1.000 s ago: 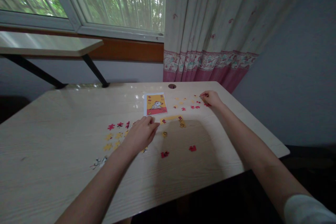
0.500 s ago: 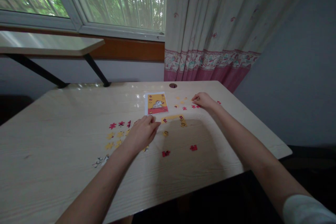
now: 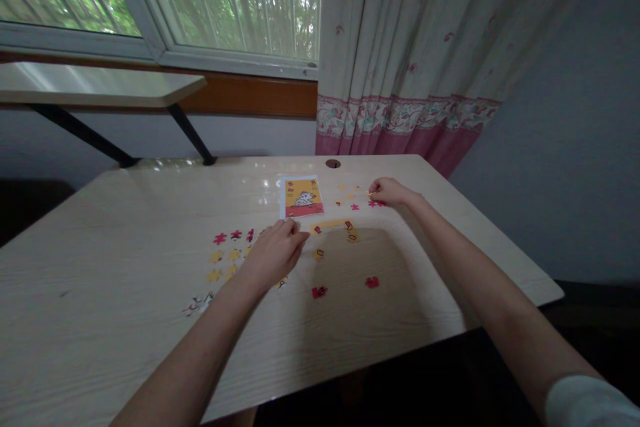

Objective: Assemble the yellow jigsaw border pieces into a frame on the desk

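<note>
My right hand [image 3: 391, 191] is closed in a pinch at the far right of the pieces, with a small yellow puzzle piece [image 3: 369, 194] at its fingertips. Red puzzle pieces [image 3: 377, 203] lie just under it. My left hand [image 3: 277, 250] hovers with curled fingers over the rows of loose pieces; whatever its fingers may hold is hidden. Right of its thumb lies a joined yellow strip of puzzle [image 3: 333, 223]. A single yellow piece [image 3: 319, 254] and two red pieces, one at left [image 3: 319, 291] and one at right [image 3: 371, 282], lie nearer me.
A printed picture card [image 3: 303, 197] of a white animal lies behind my left hand. Rows of red and yellow pieces [image 3: 215, 275] and white ones [image 3: 197, 305] lie at left. A raised shelf [image 3: 100, 85] stands at the back left, and a round hole [image 3: 333, 164] pierces the tabletop.
The view has shifted slightly. A yellow piece now shows at my right fingertips, while my left hand stays almost where it was.
</note>
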Action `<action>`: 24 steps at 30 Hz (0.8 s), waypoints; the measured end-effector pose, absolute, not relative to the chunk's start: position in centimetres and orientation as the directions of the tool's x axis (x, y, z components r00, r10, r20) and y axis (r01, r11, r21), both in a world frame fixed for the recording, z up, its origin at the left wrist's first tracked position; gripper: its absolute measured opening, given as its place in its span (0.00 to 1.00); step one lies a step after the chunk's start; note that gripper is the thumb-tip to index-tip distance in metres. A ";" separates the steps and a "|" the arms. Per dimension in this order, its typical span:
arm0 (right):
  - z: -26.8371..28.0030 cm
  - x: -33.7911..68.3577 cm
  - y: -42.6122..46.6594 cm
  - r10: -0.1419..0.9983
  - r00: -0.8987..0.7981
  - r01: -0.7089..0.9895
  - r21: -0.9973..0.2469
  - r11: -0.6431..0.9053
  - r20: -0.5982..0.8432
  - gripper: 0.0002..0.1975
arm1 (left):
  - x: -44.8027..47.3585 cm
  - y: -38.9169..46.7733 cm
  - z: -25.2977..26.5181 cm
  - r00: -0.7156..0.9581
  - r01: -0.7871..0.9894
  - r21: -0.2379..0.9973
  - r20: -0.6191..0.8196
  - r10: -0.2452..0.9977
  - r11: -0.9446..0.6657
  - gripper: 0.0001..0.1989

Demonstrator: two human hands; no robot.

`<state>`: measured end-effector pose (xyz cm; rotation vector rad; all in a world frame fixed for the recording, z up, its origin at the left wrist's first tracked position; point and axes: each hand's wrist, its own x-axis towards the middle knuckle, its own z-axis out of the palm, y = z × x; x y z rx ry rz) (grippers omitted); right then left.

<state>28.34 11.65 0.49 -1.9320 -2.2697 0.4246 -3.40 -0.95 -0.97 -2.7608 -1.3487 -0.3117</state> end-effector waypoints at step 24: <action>-2.3 29.4 11.1 0.972 -0.125 0.834 -0.509 0.211 0.199 0.10 | -3.4 -0.9 -1.1 0.598 0.781 0.060 0.220 0.771 -0.622 0.14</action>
